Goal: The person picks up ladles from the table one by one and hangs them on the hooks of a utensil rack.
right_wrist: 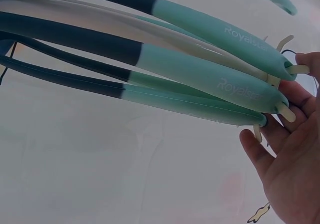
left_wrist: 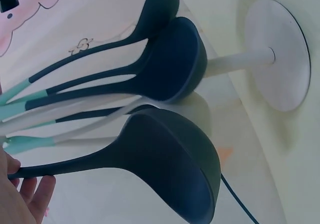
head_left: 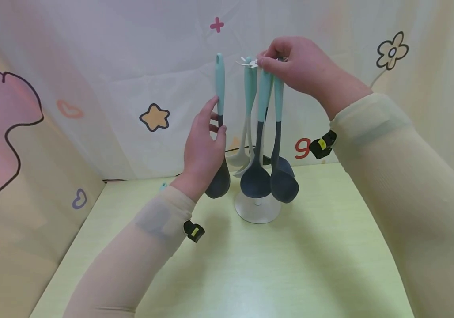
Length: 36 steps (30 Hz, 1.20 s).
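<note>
My left hand [head_left: 206, 143] pinches a ladle [left_wrist: 165, 159] by its dark shaft, just below the mint handle. This ladle hangs upright, bowl down, apart from and left of a white utensil rack [head_left: 251, 212]. My right hand [head_left: 300, 66] grips the top of the rack near its hooks, with the fingers partly hidden in the head view. From the hooks hang several utensils with mint handles, among them a dark ladle [head_left: 255, 181] in front and another dark ladle [head_left: 284, 185] at the right. The rack's white pole and round base show in the left wrist view.
The rack stands on a pale green table [head_left: 274, 269] towards its back edge. Behind it hangs a light curtain [head_left: 163, 66] with printed shapes. A small mint-coloured thing [head_left: 163, 186] shows beside my left wrist, mostly hidden.
</note>
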Each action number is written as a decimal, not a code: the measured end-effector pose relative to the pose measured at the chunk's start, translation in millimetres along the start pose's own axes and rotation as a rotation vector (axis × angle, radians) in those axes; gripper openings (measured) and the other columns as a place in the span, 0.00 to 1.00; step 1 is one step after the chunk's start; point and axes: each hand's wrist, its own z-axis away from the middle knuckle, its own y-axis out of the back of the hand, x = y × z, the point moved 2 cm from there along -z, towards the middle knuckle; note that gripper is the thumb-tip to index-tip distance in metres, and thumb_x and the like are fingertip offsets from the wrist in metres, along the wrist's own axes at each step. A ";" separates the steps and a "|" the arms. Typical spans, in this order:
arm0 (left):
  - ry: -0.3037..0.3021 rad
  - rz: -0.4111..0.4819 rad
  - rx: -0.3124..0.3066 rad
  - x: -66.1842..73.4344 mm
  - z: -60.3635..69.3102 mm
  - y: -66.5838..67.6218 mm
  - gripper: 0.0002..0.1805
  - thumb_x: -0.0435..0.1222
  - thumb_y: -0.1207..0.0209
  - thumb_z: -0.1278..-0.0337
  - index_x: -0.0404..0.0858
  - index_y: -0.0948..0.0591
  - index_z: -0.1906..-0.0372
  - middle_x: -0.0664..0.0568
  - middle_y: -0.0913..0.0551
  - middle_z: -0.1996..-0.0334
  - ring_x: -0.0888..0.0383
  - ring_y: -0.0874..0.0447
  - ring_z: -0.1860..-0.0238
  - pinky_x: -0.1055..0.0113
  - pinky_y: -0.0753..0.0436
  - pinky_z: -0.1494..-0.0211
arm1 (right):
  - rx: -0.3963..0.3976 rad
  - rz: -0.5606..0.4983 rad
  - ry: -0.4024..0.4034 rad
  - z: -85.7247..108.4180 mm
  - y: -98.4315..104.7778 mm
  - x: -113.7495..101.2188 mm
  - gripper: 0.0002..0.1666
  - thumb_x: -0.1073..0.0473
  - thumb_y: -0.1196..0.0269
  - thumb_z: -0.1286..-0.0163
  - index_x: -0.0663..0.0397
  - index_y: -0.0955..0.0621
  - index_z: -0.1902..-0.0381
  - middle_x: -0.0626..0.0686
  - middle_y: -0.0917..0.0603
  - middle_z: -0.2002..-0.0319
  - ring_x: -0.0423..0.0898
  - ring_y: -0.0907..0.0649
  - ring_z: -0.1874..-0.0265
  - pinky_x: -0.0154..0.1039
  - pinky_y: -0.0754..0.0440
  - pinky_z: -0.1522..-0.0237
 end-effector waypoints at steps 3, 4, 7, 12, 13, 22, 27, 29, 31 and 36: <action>-0.022 0.003 -0.004 6.3 0.3 -1.9 0.31 0.33 0.44 0.31 0.51 0.37 0.26 0.52 0.23 0.47 0.59 0.22 0.54 0.64 0.22 0.65 | 0.003 0.001 0.001 0.1 0.3 -0.5 0.25 0.38 0.48 0.25 0.50 0.21 0.48 0.50 0.21 0.41 0.49 0.26 0.47 0.48 0.24 0.40; -0.032 -0.002 -0.005 8.1 0.5 -2.7 0.31 0.33 0.44 0.31 0.50 0.36 0.27 0.52 0.23 0.48 0.59 0.23 0.54 0.64 0.22 0.66 | 0.005 0.003 0.001 0.1 0.5 -0.5 0.25 0.38 0.48 0.25 0.50 0.20 0.48 0.50 0.21 0.41 0.49 0.26 0.47 0.48 0.24 0.40; -0.053 -0.022 -0.014 11.8 1.8 -4.6 0.30 0.34 0.44 0.30 0.50 0.35 0.27 0.52 0.23 0.49 0.59 0.23 0.55 0.64 0.22 0.67 | 0.010 0.004 0.002 -0.2 0.7 -0.4 0.25 0.38 0.48 0.25 0.50 0.20 0.48 0.49 0.21 0.41 0.49 0.26 0.46 0.48 0.24 0.39; -0.091 -0.051 -0.016 14.0 4.8 -7.0 0.29 0.33 0.44 0.31 0.48 0.33 0.27 0.53 0.22 0.49 0.59 0.23 0.56 0.65 0.23 0.69 | 0.003 0.000 0.004 -1.5 0.1 0.2 0.25 0.37 0.48 0.26 0.50 0.20 0.48 0.49 0.22 0.39 0.48 0.26 0.45 0.48 0.24 0.39; -0.100 -0.051 -0.014 14.1 5.4 -7.2 0.29 0.32 0.44 0.31 0.47 0.33 0.27 0.52 0.22 0.49 0.59 0.23 0.56 0.65 0.23 0.69 | 0.002 -0.001 0.004 -1.7 0.0 0.4 0.25 0.37 0.48 0.26 0.49 0.20 0.48 0.48 0.22 0.39 0.48 0.26 0.45 0.48 0.24 0.39; -0.143 -0.069 -0.001 12.9 7.8 -7.6 0.29 0.31 0.44 0.32 0.47 0.31 0.28 0.51 0.21 0.49 0.59 0.20 0.57 0.66 0.23 0.70 | -0.001 0.000 0.009 -1.4 -1.0 0.3 0.25 0.38 0.47 0.25 0.50 0.20 0.47 0.50 0.22 0.40 0.49 0.26 0.44 0.48 0.25 0.38; -0.154 -0.081 0.011 13.5 7.3 -5.0 0.28 0.31 0.44 0.32 0.48 0.29 0.29 0.50 0.20 0.49 0.59 0.19 0.58 0.66 0.23 0.71 | 0.001 0.003 0.009 -1.2 -0.3 0.3 0.25 0.38 0.48 0.25 0.49 0.20 0.47 0.50 0.22 0.40 0.49 0.26 0.45 0.49 0.25 0.38; -0.156 -0.090 0.017 14.1 7.1 -3.0 0.28 0.31 0.45 0.33 0.48 0.29 0.29 0.51 0.20 0.50 0.60 0.18 0.58 0.66 0.23 0.72 | 0.002 0.003 0.009 -1.2 0.0 0.4 0.25 0.38 0.48 0.25 0.49 0.20 0.47 0.50 0.21 0.40 0.49 0.26 0.45 0.49 0.25 0.38; -0.158 -0.104 0.022 14.4 6.8 -0.8 0.28 0.30 0.45 0.33 0.49 0.28 0.30 0.51 0.20 0.50 0.60 0.18 0.59 0.65 0.24 0.73 | 0.001 0.003 0.012 -1.2 0.2 0.6 0.25 0.38 0.48 0.25 0.50 0.20 0.47 0.50 0.21 0.40 0.49 0.26 0.45 0.49 0.25 0.38; -0.157 -0.141 0.020 13.8 7.0 2.3 0.28 0.31 0.45 0.33 0.50 0.28 0.30 0.51 0.20 0.51 0.61 0.20 0.61 0.65 0.25 0.74 | 0.002 0.003 0.015 -0.9 0.4 0.7 0.25 0.38 0.48 0.25 0.50 0.20 0.47 0.51 0.21 0.40 0.49 0.26 0.45 0.49 0.25 0.38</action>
